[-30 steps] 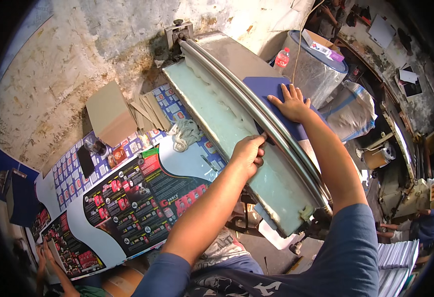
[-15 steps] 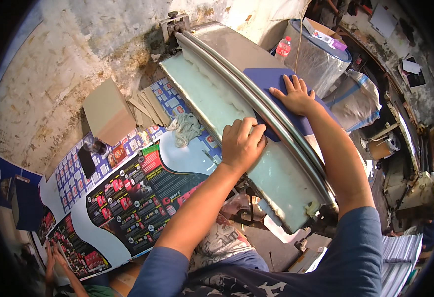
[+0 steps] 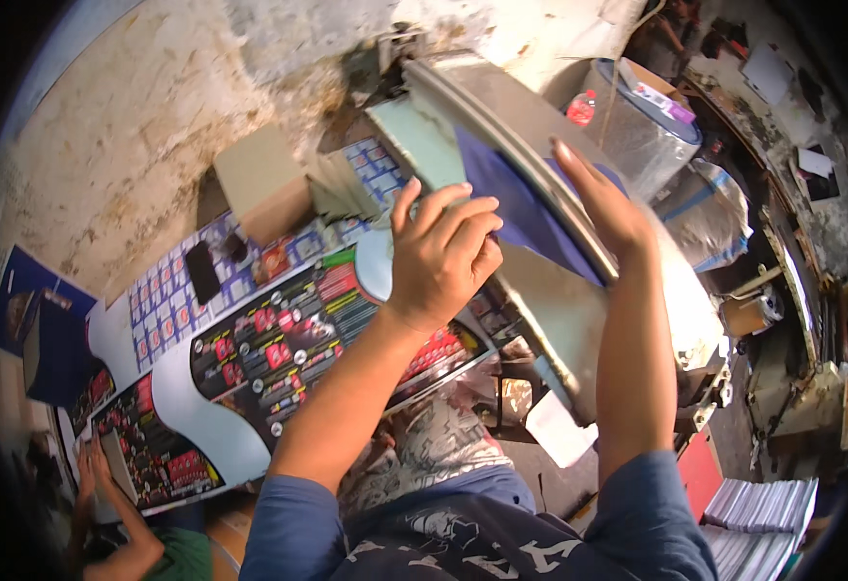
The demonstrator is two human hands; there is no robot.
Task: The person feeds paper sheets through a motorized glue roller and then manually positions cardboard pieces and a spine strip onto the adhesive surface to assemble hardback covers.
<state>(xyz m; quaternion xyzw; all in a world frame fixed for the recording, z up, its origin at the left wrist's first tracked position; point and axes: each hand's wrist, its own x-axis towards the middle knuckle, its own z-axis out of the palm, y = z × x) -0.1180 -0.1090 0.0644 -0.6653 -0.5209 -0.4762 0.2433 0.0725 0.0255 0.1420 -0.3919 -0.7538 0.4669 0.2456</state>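
A dark blue sheet spreads under the long metal bar of a bench machine, showing on both sides of it. On the near side it lies over the machine's pale green bed, beside a grey-beige blurred surface. My left hand hovers by the bed's near edge, fingers apart and slightly curled, holding nothing. Beyond the bar my right hand is turned edge-on with its fingers stretched out, beside the blue sheet; whether it touches the sheet or bar I cannot tell.
Printed sheets cover the table at left, with a phone and a cardboard box on them. Another person's hands rest at the lower left. A wrapped drum and paper stacks stand at right.
More of the blue sheet now shows on the near side of the bar. My left hand has lifted and opened from its curled position; my right hand has turned edge-on. The view has shifted.
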